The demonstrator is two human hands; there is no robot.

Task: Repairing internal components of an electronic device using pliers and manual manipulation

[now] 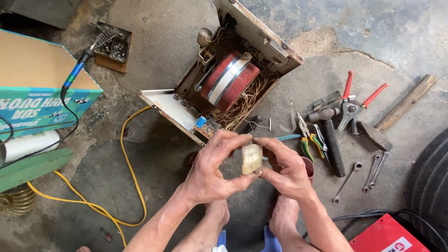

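My left hand point(212, 170) and my right hand point(284, 168) meet in front of me, both pinching a small cream-coloured plastic block point(251, 159), a relay-like part. It is held above the concrete floor, just in front of an opened metal case point(261, 35) that lies on its side. Inside the case sits a large red copper-wound coil point(228, 79) with a tangle of thin wires point(247, 105) and a small circuit board point(204, 127) at its near edge. My bare feet show below my wrists.
Red-handled pliers point(354, 100), green-yellow pliers point(308, 142), hammers point(329, 135), and wrenches point(373, 170) lie at right. A soldering iron point(77, 70) rests in its stand point(112, 44) at upper left above a cardboard box point(37, 84). A yellow cable point(126, 163) loops across the floor; a red machine point(387, 235) sits bottom right.
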